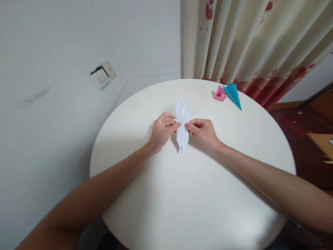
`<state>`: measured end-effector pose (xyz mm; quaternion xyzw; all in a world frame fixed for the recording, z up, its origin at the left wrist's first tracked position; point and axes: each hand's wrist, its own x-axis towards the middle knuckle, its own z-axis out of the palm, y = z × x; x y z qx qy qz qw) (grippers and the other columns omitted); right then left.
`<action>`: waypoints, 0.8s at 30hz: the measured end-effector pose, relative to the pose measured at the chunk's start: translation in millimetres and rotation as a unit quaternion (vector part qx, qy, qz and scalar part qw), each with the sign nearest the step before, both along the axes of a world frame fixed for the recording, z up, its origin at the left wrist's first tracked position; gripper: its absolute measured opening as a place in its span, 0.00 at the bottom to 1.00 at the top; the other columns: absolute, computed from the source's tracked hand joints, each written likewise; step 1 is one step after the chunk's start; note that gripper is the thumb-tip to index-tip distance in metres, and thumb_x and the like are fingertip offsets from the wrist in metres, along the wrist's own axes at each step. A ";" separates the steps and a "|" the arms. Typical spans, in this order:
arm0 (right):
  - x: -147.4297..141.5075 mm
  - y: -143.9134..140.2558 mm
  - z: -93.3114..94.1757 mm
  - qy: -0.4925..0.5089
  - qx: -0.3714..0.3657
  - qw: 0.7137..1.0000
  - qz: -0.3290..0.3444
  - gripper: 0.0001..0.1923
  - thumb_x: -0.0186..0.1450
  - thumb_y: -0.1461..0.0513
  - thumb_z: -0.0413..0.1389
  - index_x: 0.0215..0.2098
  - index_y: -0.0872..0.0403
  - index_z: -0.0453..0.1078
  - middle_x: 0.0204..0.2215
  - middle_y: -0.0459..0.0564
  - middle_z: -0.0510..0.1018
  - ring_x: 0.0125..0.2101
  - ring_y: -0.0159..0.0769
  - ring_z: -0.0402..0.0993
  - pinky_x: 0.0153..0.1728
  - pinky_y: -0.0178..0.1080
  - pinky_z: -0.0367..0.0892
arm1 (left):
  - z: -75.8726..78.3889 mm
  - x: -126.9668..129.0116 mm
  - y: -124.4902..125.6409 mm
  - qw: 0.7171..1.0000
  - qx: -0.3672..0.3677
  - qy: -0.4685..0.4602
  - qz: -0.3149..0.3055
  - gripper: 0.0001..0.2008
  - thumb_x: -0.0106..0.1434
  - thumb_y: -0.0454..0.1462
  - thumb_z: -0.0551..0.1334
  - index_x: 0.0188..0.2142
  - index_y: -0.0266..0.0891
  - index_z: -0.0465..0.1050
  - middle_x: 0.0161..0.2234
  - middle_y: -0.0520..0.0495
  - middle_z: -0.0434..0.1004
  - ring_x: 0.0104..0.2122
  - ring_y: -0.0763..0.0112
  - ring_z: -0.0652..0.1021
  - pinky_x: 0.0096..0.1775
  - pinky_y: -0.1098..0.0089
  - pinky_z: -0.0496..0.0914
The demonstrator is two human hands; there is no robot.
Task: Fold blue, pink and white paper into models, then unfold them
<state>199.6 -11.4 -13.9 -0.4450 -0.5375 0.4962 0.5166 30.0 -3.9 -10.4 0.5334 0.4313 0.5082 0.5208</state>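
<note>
Hands meet mid-table: left hand and right hand each pinch the folded white paper (a long diamond) at its waist; pink and teal paper shapes lie well apart.

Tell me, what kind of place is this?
Probably a room in a home: a round white table beside a flowered curtain, and a wall socket. Both hands hold folded white paper.
</note>
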 end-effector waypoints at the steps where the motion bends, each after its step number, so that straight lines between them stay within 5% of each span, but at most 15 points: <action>1: 0.0 0.2 -0.4 -0.001 0.001 1.000 0.000 0.10 0.56 0.58 0.63 0.24 0.57 0.76 0.22 0.47 0.77 0.24 0.30 0.66 0.28 0.36 0.61 | -0.6 0.0 0.2 1.000 0.004 0.003 0.007 0.20 0.52 0.43 0.73 0.38 0.41 0.66 0.26 0.53 0.78 0.27 0.72 0.77 0.35 0.70 0.70; 17: -3.0 -0.8 -4.7 -0.022 0.022 0.999 -0.033 0.09 0.56 0.58 0.63 0.25 0.57 0.77 0.24 0.50 0.80 0.24 0.32 0.71 0.28 0.36 0.65 | -7.4 3.0 2.4 0.998 0.017 0.038 0.040 0.15 0.51 0.44 0.73 0.28 0.36 0.74 0.27 0.50 0.78 0.28 0.73 0.77 0.33 0.72 0.70; 24: -4.5 -5.0 0.7 -0.094 0.043 0.993 -0.059 0.10 0.56 0.60 0.61 0.19 0.56 0.70 0.18 0.44 0.73 0.20 0.28 0.64 0.21 0.33 0.57 | -8.0 5.8 -0.9 0.993 0.067 0.082 0.050 0.10 0.52 0.39 0.71 0.28 0.36 0.74 0.26 0.50 0.78 0.27 0.73 0.77 0.31 0.73 0.70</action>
